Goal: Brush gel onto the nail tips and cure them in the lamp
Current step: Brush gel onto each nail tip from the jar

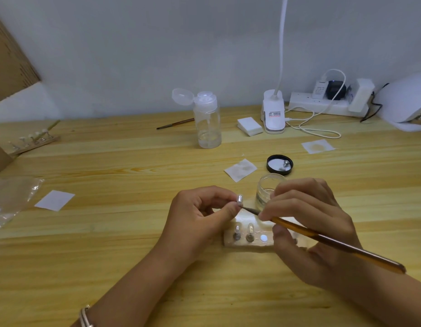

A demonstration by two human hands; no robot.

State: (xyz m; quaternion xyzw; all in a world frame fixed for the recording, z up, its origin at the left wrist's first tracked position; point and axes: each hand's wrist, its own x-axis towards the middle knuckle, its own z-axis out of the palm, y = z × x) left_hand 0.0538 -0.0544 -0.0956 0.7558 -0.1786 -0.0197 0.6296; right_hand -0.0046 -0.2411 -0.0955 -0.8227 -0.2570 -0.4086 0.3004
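Note:
My left hand [200, 213] pinches a small stand with a silvery nail tip [239, 199] on top, above the table. My right hand [308, 223] grips an amber-handled brush [327, 239], and its dark bristle end touches the lower edge of that nail tip. Below my hands lies a pale holder block [248, 241] with two more nail tips [243, 232] standing on it and one bare round magnet spot. An open glass gel jar [266, 190] stands just behind my right hand. The white curing lamp [408, 102] sits at the far right against the wall.
A black jar lid [279, 164] with a small stand in it lies behind the jar. Square wipes [240, 169] are scattered about, beside a clear pump bottle [208, 121], a second brush [175, 123], a clip lamp [273, 114], a power strip [323, 102] and another nail holder [31, 141] far left.

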